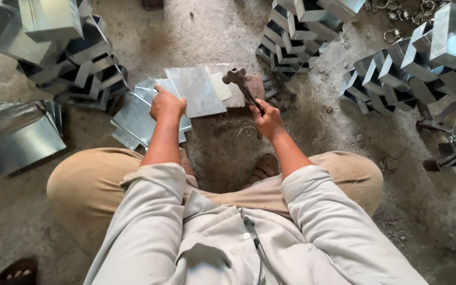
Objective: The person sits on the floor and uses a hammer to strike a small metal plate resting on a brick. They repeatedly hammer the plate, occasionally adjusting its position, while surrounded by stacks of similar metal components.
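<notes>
I sit on a dusty concrete floor. My left hand (167, 103) grips the near edge of a flat grey metal sheet (196, 89) that rests on a block ahead of me. My right hand (267, 119) is closed on the handle of a dark metal hammer (240, 82), whose head is raised just to the right of the sheet. A pile of similar flat sheets (135, 119) lies under and to the left of my left hand.
Stacks of folded sheet-metal boxes stand at the upper left (64, 47), upper middle (302, 31) and right (418, 68). Larger bent sheets (14, 137) lie at the left. Dark metal tools (442, 142) and rings lie at the right. A sandalled foot (19, 270) shows at the bottom left.
</notes>
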